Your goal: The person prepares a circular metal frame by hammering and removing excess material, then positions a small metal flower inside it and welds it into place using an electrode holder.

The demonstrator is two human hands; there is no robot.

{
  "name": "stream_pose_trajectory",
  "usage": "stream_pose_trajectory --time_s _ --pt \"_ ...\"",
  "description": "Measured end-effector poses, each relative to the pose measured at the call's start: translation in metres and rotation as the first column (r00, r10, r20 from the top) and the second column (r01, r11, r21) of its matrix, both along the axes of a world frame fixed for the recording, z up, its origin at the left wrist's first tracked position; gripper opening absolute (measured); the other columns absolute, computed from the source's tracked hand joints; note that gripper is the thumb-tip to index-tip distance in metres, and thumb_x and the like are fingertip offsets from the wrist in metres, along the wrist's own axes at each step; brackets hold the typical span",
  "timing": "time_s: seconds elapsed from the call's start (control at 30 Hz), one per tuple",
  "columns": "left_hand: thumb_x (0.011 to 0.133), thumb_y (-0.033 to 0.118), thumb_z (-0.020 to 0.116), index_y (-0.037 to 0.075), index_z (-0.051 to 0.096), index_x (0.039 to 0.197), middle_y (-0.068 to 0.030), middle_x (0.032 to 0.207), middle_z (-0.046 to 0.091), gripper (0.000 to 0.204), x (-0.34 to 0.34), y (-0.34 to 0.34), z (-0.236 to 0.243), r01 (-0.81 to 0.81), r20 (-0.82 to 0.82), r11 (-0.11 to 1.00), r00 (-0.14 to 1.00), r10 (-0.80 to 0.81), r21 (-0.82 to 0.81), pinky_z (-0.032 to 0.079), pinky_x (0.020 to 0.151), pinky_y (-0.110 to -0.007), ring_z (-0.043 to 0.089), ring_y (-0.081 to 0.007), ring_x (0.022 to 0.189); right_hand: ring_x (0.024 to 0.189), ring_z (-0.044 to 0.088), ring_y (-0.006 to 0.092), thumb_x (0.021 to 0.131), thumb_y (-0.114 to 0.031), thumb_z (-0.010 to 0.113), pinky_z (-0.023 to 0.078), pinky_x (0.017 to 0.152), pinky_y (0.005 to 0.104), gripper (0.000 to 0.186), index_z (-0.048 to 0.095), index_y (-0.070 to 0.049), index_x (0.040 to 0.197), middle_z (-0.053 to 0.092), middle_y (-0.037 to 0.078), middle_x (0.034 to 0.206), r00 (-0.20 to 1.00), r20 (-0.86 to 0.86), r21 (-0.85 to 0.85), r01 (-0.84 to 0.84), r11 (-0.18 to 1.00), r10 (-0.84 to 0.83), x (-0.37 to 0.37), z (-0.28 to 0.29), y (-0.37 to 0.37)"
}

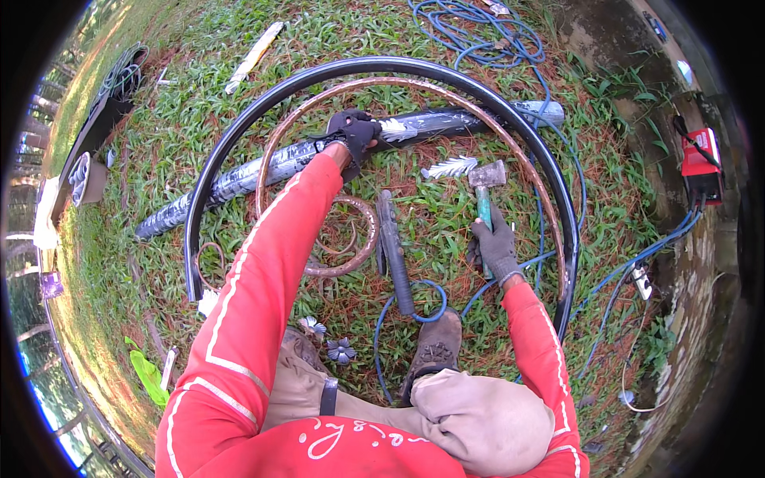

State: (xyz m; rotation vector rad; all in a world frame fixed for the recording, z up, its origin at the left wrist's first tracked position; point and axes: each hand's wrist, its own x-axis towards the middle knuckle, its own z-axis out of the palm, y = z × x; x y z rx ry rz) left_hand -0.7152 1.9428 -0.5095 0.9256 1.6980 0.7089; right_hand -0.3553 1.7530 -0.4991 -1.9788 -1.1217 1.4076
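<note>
1. The left hand (351,134), in a dark fabric glove, has its fingers bunched at the left end of a silver leaf (398,130); I cannot tell whether they pinch or only press it.
2. That leaf, ribbed with a scalloped edge, lies at three o'clock from those fingertips, on a dark, silver-scuffed pipe (253,173).
3. The right hand (496,245), gloved in grey, is wrapped round the green handle of a hammer (488,174); its blocky, worn metal head sits at twelve o'clock (a second leaf (450,166) lies in the grass at eleven).
4. Between the hands, dark ridged bars (398,263) lie at nine o'clock from the right one.
5. The round pipe runs from eight to three o'clock of the left hand; a rusty flat bar (390,80), curling into a scroll, crosses it, as does a glossy black hoop (382,62) outside. The left sleeve hides part of the scroll.
6. Petalled rosettes (341,350) rest at six o'clock from the left hand. A coiled blue cable (458,24) lies at twelve from the right hand, and a red box (701,151) at two.
</note>
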Motion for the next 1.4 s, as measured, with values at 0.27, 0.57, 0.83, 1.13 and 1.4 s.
stream_pose_trajectory --time_s 0.27,0.57,0.83,1.13,1.4 --pt "0.096 0.018 0.073 0.014 0.077 0.114 -0.0132 0.099 0.077 0.019 -0.010 0.016 -0.046 0.576 -0.616 0.811 0.678 -0.400 0.107 0.059 0.087 -0.041 0.074 -0.0302 0.094 0.114 0.077 0.0368 0.101 -0.023 0.075 0.060 0.096 0.0455 0.076 0.043 0.002 0.165 0.071 0.030 0.138 0.858 0.502 0.441 -0.362 0.821 0.109 -0.035 0.011 0.010" --pt "0.081 0.050 0.089 0.007 0.086 0.094 -0.0197 0.093 0.081 0.045 -0.004 -0.002 0.001 0.105 -0.544 0.985 0.839 -0.015 0.134 0.062 0.087 -0.046 0.079 -0.0350 0.088 0.117 0.072 0.0504 0.100 -0.018 0.069 0.059 0.095 0.0541 0.076 0.038 -0.003 0.168 0.067 0.035 0.137 0.832 0.523 0.561 -0.499 0.660 0.184 -0.104 0.060 0.068" --pt "0.083 0.051 0.083 0.011 0.087 0.109 -0.0187 0.104 0.082 0.048 -0.043 -0.010 -0.003 0.203 -0.600 0.943 0.800 -0.006 0.262 0.060 0.096 -0.047 0.078 -0.0373 0.099 0.101 0.072 0.0535 0.103 -0.021 0.065 0.057 0.087 0.0597 0.074 0.035 -0.004 0.169 0.073 0.034 0.111 0.624 0.658 0.178 -0.672 0.718 0.421 -0.151 0.051 0.094" --pt "0.094 0.042 0.077 0.018 0.081 0.131 -0.0183 0.114 0.081 0.045 -0.025 -0.022 0.014 0.597 -0.682 0.775 0.656 -0.323 0.206 0.059 0.099 -0.049 0.078 -0.0397 0.106 0.091 0.073 0.0523 0.100 -0.019 0.065 0.058 0.080 0.0607 0.072 0.040 0.000 0.165 0.073 0.034 0.101 0.693 0.608 0.328 -0.663 0.673 0.386 -0.132 0.040 0.102" --pt "0.090 0.044 0.083 0.023 0.083 0.130 -0.0133 0.118 0.082 0.045 -0.031 -0.019 0.008 0.520 -0.614 0.834 0.723 -0.316 0.184 0.059 0.099 -0.045 0.078 -0.0363 0.108 0.097 0.074 0.0522 0.102 -0.021 0.066 0.058 0.084 0.0599 0.071 0.041 -0.007 0.167 0.073 0.034 0.111 0.677 0.659 0.374 -0.674 0.637 0.328 -0.151 0.038 0.096"
